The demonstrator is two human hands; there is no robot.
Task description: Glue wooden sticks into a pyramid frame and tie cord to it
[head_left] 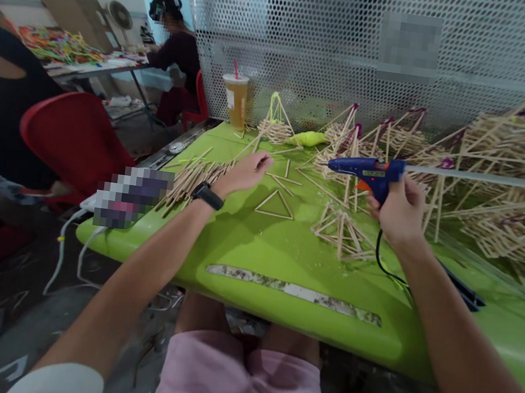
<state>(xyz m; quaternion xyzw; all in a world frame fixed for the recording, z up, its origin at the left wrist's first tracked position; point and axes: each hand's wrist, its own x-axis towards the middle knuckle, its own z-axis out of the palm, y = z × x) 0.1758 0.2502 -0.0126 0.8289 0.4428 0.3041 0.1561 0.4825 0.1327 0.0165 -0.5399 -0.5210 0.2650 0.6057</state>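
Note:
My right hand (400, 211) is wrapped round the handle of a blue glue gun (367, 170), held above the green table (283, 257) with its nozzle pointing left. My left hand (244, 171) reaches out over the table beside a loose pile of thin wooden sticks (194, 178); its fingers are curled over a few sticks at the pile's edge. A flat stick triangle (275, 204) lies between my hands. A small stick pyramid (342, 231) stands just below the glue gun. A black watch (207, 196) sits on my left wrist.
Several finished stick pyramids (502, 170) crowd the table's back and right, against a perforated metal screen (340, 45). A cup of orange drink (236, 99) stands at the far edge. A red chair (74, 139) stands left. Another person (178, 50) sits at a far table.

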